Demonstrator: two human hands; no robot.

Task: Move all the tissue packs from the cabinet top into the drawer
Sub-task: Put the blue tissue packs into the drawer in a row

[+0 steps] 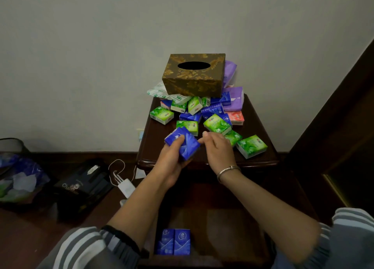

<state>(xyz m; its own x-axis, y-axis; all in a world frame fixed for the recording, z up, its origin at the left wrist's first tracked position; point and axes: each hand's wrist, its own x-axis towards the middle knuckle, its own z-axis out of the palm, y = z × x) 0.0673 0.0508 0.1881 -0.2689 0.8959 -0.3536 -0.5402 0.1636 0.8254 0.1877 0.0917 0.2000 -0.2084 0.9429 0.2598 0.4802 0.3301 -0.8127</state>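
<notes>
Several green, blue, pink and purple tissue packs point(216, 125) lie heaped on the dark wooden cabinet top point(261, 127). My left hand point(172, 161) holds a blue tissue pack point(183, 144) above the cabinet's front edge. My right hand point(217, 150) hovers just right of that pack, fingers curled and empty, its fingertips close to the pack's corner. Below, the open drawer point(222, 224) holds two blue packs point(173, 241) standing side by side at its front left.
A gold-patterned tissue box point(194, 75) sits on top of the heap at the back against the wall. Left of the cabinet on the floor are a white charger with cable point(125, 184), a dark box point(81, 185) and a bag point(18, 177). Dark wooden furniture point(344, 117) stands at the right.
</notes>
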